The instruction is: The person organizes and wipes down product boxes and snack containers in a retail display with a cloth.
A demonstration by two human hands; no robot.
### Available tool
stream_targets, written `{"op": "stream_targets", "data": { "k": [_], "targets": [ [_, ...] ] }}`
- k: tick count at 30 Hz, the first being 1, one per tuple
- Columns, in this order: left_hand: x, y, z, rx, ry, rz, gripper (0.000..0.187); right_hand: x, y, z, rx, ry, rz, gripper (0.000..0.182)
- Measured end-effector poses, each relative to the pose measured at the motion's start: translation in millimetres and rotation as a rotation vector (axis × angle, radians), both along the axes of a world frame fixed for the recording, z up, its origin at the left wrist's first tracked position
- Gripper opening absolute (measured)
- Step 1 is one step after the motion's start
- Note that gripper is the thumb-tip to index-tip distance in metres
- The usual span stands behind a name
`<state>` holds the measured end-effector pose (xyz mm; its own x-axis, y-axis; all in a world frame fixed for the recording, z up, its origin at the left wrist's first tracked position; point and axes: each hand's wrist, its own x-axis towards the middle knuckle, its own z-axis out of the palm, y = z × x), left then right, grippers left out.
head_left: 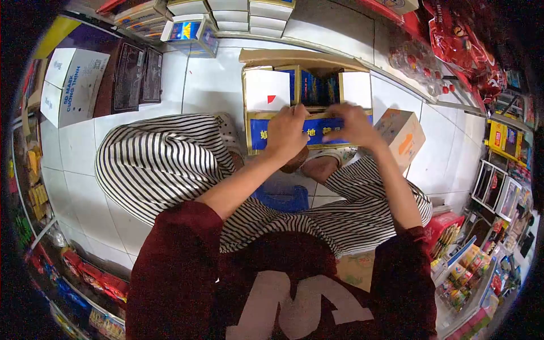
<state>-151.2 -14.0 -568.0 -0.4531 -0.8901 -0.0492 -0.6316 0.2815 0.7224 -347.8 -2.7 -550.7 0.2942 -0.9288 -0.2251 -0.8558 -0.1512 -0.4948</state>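
Note:
An open cardboard carton [254, 126] with a blue front printed in yellow characters stands on the floor before my feet. Inside it are white boxes [268, 89] at the left and right, with blue packs [314, 88] between them. My left hand [288, 133] is closed at the middle of the carton's front edge; what its fingers grip, if anything, is too small to make out. At the right part of that edge is my right hand [352, 126], its fingers apart and bent over the blue front.
White-and-brown boxes [73, 88] stand at the left. An open blue-and-white box [192, 38] is behind the carton, and a brown box [401, 136] is beside my right leg. A blue stool [283, 197] is under me. Stocked shelves line both sides.

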Motion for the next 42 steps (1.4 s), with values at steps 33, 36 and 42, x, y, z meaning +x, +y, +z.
{"op": "stream_targets", "data": {
  "k": [33, 36, 42],
  "targets": [
    [-1, 17, -51, -0.104, 0.307, -0.098, 0.035, 150, -79, -18, 0.307, 0.326, 0.174, 0.046],
    [-21, 22, -79, -0.122, 0.433, 0.005, 0.033, 165, -68, -22, 0.158, 0.434, 0.230, 0.042],
    [-12, 30, -74, -0.102, 0.335, -0.034, 0.034, 194, -61, -27, 0.334, 0.470, -0.134, 0.035]
  ]
}}
